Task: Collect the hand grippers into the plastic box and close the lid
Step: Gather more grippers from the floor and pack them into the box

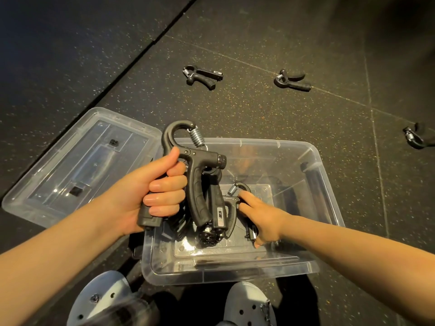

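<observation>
Head view: the left hand [150, 191] holds one hand gripper [197, 161] above the left rim of the plastic box [259, 141], with its fingers curled tight round the handle. The right hand [261, 215] is inside the box, fingers nearly straight on a second gripper [231, 208]; whether it pinches it I cannot tell. It is best to lay this one flat beside the pile [209, 231], then lower the held one, so that the lid [70, 165] can close. Three more grippers [202, 76] [293, 81] [416, 137] lie on the floor [282, 114].

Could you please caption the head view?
Left hand grips a black spring hand gripper over the clear plastic box; right hand touches a second gripper inside.
</observation>
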